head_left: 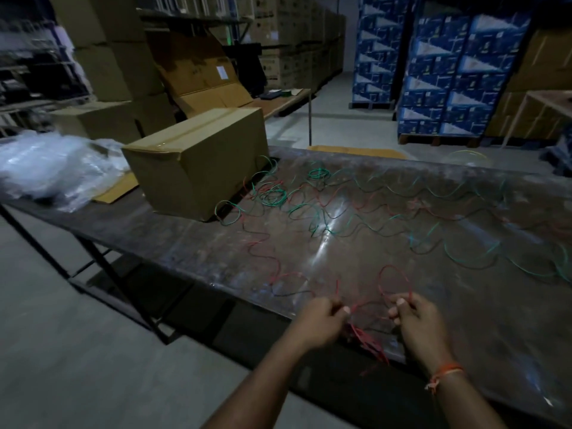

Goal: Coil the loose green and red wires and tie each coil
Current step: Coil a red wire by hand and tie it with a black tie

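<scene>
On the long dark surface (433,320) a taped cardboard box (198,159) sits at the far left, crumpled clear plastic (52,168) beside it. Loose green wires (312,212) and red wire (266,258) snake across the middle and right. At the near edge, the left hand (320,320) has its grip curled round the red wire, and the right hand (418,320) pinches a raised loop of it; a bunch of red strands hangs between them.

No text, brand or number can be read anywhere. The stacked blue cartons (458,66) carry white printed panels, and a folded brown box (198,72) bears a pale label (222,72), perhaps printed, but dimness and blur hide it.
</scene>
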{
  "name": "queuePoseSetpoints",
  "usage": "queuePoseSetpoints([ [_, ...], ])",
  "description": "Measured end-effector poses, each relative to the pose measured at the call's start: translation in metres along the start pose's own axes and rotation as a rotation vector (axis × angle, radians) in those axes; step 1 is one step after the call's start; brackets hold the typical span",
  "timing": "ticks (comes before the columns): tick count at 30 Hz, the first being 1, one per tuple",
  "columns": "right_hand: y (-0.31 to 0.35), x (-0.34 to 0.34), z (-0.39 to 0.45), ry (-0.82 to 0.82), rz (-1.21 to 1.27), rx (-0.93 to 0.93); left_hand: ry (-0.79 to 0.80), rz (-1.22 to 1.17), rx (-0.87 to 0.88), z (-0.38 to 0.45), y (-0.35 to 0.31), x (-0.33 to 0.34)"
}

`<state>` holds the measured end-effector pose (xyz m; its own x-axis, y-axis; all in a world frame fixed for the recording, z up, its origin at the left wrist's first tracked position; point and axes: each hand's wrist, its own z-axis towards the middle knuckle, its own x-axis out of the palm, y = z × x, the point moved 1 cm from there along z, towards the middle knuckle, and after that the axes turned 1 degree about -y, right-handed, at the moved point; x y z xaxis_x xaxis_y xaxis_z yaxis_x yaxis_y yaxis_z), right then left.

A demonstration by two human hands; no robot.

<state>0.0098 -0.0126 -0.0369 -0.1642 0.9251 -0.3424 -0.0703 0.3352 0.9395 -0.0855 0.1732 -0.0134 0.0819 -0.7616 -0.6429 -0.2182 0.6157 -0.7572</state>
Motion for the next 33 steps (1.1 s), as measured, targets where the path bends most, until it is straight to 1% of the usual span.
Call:
queuePoseSetpoints([
  [3,0.002,0.0,-0.008,-0.031,-0.002,-0.006,0.078,-0.125,0.035,-0.011,-0.018,0.018],
  [6,-0.009,-0.006,-0.012,-0.101,-0.038,0.009,0.185,-0.285,0.048,-0.019,-0.033,0.034],
  [8,-0.017,-0.012,-0.015,-0.134,-0.014,0.055,0.235,-0.312,0.061,-0.022,-0.038,0.036],
  [10,-0.021,-0.019,-0.018,-0.171,0.037,0.094,0.206,-0.276,0.076,-0.019,-0.036,0.03],
  [12,-0.02,-0.025,-0.023,-0.188,0.104,0.12,0.102,-0.124,0.098,-0.012,-0.029,0.018],
  [13,-0.018,-0.027,-0.026,-0.188,0.126,0.124,0.042,-0.06,0.08,-0.007,-0.024,0.01],
  [15,-0.016,-0.032,-0.031,-0.176,0.136,0.126,-0.102,-0.073,0.011,0.002,-0.014,-0.009],
  [19,-0.012,-0.035,-0.035,-0.158,0.118,0.121,-0.542,-0.041,-0.069,0.026,0.015,-0.052],
  [21,-0.014,-0.035,-0.033,-0.135,0.106,0.124,-0.705,0.025,-0.108,0.039,0.031,-0.073],
  [23,-0.014,-0.035,-0.032,-0.11,0.082,0.118,-0.803,0.068,-0.164,0.052,0.046,-0.091],
  [24,-0.013,-0.036,-0.03,-0.102,0.069,0.112,-0.82,0.065,-0.212,0.059,0.052,-0.098],
  [25,-0.012,-0.036,-0.029,-0.094,0.063,0.104,-0.813,0.06,-0.273,0.065,0.058,-0.104],
  [27,-0.011,-0.035,-0.024,-0.067,0.06,0.096,-0.735,0.072,-0.345,0.077,0.068,-0.112],
  [30,-0.008,-0.03,-0.012,-0.01,0.048,0.068,-0.586,0.138,-0.309,0.098,0.083,-0.114],
  [33,0.0,-0.023,0.002,0.052,0.036,0.014,-0.478,0.247,-0.342,0.119,0.098,-0.119],
])
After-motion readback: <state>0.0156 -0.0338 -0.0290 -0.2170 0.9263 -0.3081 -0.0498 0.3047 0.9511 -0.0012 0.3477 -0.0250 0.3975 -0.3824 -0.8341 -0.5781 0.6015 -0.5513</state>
